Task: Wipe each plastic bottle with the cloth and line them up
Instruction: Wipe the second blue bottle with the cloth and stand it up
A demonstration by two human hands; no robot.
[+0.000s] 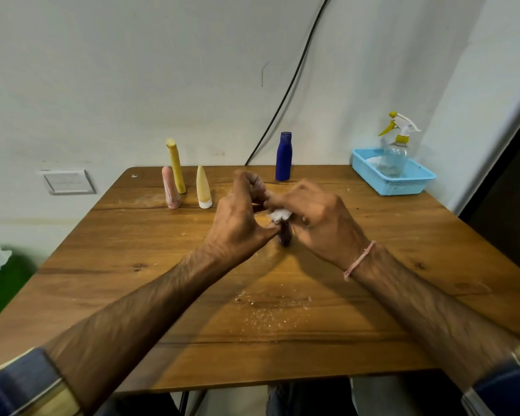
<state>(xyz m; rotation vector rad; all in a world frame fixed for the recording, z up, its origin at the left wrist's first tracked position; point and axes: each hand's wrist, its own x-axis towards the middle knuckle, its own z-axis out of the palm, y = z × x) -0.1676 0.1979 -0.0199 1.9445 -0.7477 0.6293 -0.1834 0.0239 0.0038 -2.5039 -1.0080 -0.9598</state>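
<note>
My brown wooden table point(373, 265) stands by a white wall. A small dark bottle point(285, 237) is between my hands, with the white cloth point(279, 214) on top. My right hand point(315, 217) curls round the cloth. My left hand point(240, 220) pinches the bottle. Behind my left hand stand a pink tube point(171, 189), a yellow tube point(176, 168) and a cream tube point(204, 187). Behind my right hand stands a blue bottle point(283, 157).

Small dark bottle point(285, 236), white cloth point(279, 214) atop
</note>
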